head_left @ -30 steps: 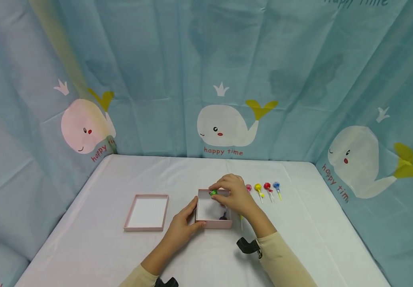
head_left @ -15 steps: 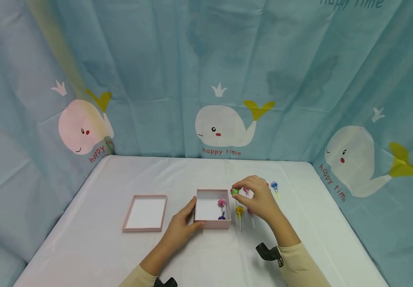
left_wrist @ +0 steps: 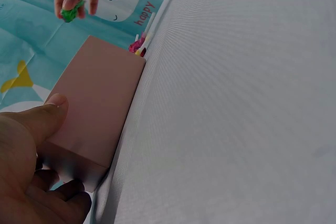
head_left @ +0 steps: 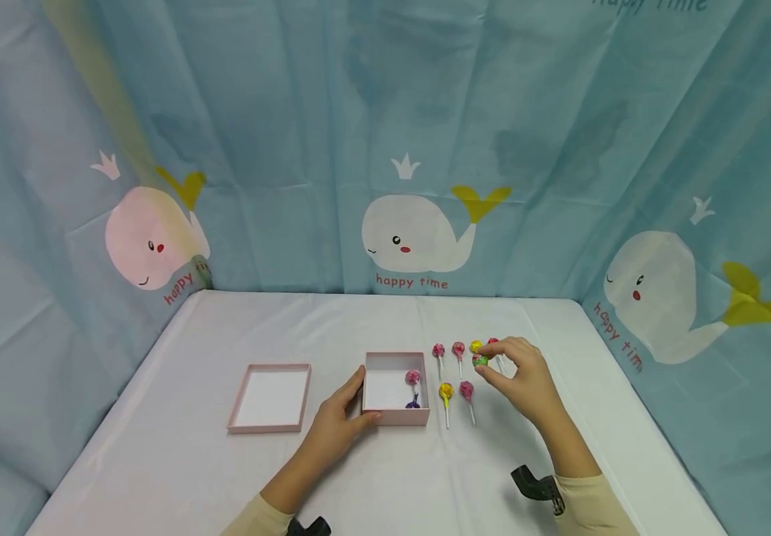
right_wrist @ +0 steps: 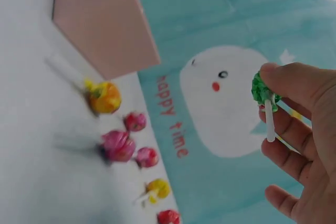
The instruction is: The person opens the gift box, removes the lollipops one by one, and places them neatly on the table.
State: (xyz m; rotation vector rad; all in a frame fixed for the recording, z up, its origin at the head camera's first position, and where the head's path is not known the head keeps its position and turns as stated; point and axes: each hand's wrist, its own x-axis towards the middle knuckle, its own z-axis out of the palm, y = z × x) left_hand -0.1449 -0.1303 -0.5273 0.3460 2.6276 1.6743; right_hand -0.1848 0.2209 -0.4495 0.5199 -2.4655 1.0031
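Pinched by its head between thumb and fingertips, a green-wrapped lollipop (right_wrist: 261, 88) hangs in my right hand (head_left: 522, 378), in the air over the row at the right. Its white stick points down in the right wrist view. My left hand (head_left: 337, 426) grips the left side of a pink box (head_left: 404, 418), thumb at its front wall. Inside the box, along its right side, lie a pink lollipop (head_left: 413, 377) and a purple one (head_left: 413, 405). Beside the box lie a yellow lollipop (head_left: 446, 390) and a pink lollipop (head_left: 467, 390).
A pink-rimmed lid (head_left: 269, 429) lies inside up, left of the box. Behind the nearer lollipops runs a back row, including a pink-red lollipop (head_left: 438, 350), another (head_left: 458, 348) and a yellow one (head_left: 475, 346). A printed curtain (head_left: 278, 223) rises behind the white table (head_left: 178, 454).
My right hand has carried the green lollipop from over the box to the right, above the back row. The lollipops beside the box have come into view. My left hand stays on the box.
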